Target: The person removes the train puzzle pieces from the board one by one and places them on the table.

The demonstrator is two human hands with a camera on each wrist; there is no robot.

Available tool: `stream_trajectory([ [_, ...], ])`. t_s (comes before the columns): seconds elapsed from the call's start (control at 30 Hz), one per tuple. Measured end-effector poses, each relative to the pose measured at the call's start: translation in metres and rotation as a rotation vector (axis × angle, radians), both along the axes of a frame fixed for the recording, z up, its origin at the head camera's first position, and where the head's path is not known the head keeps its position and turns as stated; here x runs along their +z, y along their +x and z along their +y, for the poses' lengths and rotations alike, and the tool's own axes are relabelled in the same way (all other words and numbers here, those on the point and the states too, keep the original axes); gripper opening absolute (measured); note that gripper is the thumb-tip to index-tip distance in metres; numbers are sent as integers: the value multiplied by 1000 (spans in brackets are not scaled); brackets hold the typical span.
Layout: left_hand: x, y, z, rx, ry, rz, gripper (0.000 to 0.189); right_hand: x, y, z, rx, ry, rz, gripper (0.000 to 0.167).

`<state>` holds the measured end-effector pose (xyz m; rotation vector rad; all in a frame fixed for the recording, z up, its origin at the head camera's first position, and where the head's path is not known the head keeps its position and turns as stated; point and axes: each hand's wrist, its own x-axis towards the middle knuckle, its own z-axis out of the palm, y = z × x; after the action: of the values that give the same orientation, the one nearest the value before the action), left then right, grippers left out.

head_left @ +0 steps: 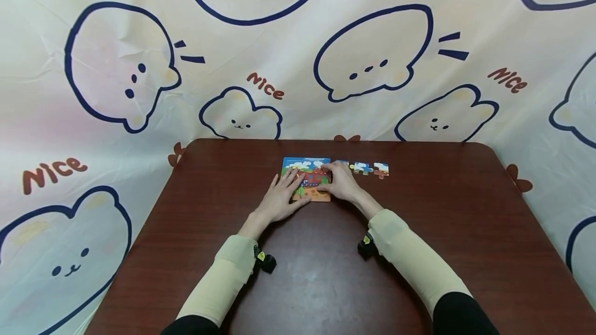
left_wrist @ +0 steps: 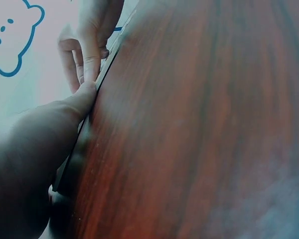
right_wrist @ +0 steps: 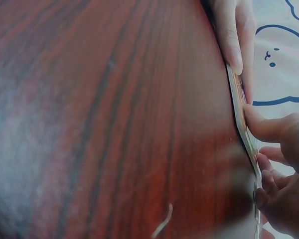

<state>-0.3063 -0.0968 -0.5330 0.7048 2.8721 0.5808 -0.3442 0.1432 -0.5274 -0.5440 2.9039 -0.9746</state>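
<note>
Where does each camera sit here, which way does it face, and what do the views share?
Head: worn on the head, facing forward and down over the wood-grain table, jigsaw puzzle and cartoon backdrop; left hand, right hand and pale sleeves show.
Left wrist: worn there, looking low along the wood-grain table toward the jigsaw puzzle's edge; left hand near, right hand beyond.
Right wrist: worn there, looking from the opposite side; right hand near, left hand beyond.
Shared: both wrist views show both hands, the jigsaw puzzle's edge and part of the cartoon backdrop.

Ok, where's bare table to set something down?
Right: bare table between the loose pieces, right sleeve and right edge. Left: between the left hand and left edge. Crowded: the puzzle board, with that hand and the right hand.
</note>
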Motion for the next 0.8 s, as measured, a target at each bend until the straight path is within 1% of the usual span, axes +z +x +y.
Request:
stream_trajectory([
  [0.23, 0, 0, 1, 1, 1, -9, 82, -2, 0, 1, -18, -2, -4, 57],
  [0.5, 0, 0, 2, 7, 7, -12, 82, 1, 1, 1, -19, -44, -11, 38],
  [0.57, 0, 0, 2, 9, 6, -17, 82, 1, 1, 3, -3, -62, -8, 37],
  [0.7, -1, 1, 1, 13, 0, -26, 82, 1, 3, 5, 30, -107, -14, 40],
  [0.8, -2, 1, 0, 11, 9, -19, 82, 1, 4, 5, 31, -127, -28, 42],
])
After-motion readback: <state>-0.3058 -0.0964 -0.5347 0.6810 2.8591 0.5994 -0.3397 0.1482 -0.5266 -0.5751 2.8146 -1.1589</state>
